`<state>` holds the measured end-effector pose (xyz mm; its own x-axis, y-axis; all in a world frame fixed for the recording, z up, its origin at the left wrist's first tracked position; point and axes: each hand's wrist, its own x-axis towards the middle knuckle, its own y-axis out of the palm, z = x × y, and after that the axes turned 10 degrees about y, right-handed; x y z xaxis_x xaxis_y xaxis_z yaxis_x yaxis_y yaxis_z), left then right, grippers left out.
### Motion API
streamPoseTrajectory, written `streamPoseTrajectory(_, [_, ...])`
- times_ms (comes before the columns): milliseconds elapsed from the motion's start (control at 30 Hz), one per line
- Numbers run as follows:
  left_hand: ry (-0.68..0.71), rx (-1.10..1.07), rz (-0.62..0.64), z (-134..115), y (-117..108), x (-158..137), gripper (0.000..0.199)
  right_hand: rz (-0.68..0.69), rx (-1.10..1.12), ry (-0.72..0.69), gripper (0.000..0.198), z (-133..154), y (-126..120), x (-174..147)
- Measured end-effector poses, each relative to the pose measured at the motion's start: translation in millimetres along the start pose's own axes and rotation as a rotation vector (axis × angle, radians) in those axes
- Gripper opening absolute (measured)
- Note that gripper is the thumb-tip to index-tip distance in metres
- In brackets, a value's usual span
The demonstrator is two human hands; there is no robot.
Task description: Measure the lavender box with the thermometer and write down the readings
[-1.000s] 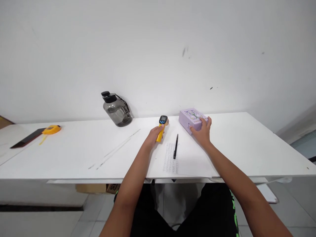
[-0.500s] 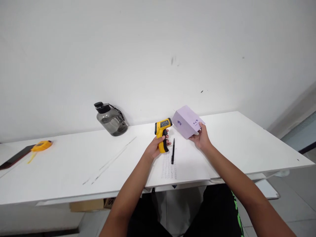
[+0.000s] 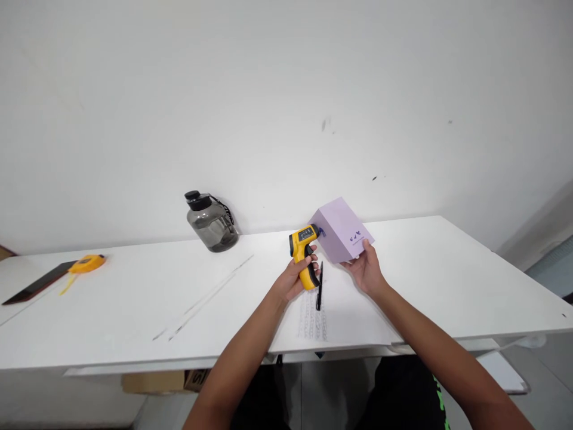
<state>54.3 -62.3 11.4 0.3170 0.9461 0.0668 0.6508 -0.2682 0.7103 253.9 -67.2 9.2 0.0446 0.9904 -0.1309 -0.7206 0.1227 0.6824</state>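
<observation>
My left hand (image 3: 293,278) is closed round the grip of a yellow and black infrared thermometer (image 3: 299,243), its nose pointing right at the side of a lilac box (image 3: 342,224). The nose overlaps that side in the picture; whether they touch I cannot tell. My right hand (image 3: 366,269) holds the box tilted by its lower right edge, thumb on the printed face and fingers underneath. Below the thermometer's grip, a black pen (image 3: 319,289) lies on a sheet of paper (image 3: 353,319) with columns of handwriting.
Back left of centre, a grey water bottle (image 3: 212,227) with a black lid stands against the wall. A yellow tape measure (image 3: 89,263) and a dark flat object (image 3: 40,282) lie far left on the white table (image 3: 134,298). Cardboard boxes (image 3: 154,382) are under the table.
The thermometer's nose has come up to the box's side. My right hand has turned the box slightly, showing more of its printed face. The whole view has shifted a little.
</observation>
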Motion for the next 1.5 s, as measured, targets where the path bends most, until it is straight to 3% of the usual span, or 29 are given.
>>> streamPoseTrajectory(233, [0.009, 0.033, 0.008, 3, 6, -5, 0.058, -0.017, -0.061, -0.125, 0.053, -7, -1, 1])
streamPoseTrajectory(333, [-0.003, 0.023, 0.013, 5, 5, -4, 0.062, -0.015, -0.063, -0.111, 0.053, -9, 0, 1])
streamPoseTrajectory(533, [-0.016, 0.045, -0.008, 7, 3, -4, 0.051, -0.026, -0.072, -0.078, 0.055, -10, 1, 0])
streamPoseTrajectory(800, [-0.025, 0.029, -0.026, 5, 7, -4, 0.060, -0.044, -0.108, -0.067, 0.059, -9, -2, 0])
streamPoseTrajectory(1500, [-0.066, 0.053, 0.029, 6, 2, -4, 0.052, -0.043, -0.107, -0.050, 0.060, -11, -7, 5])
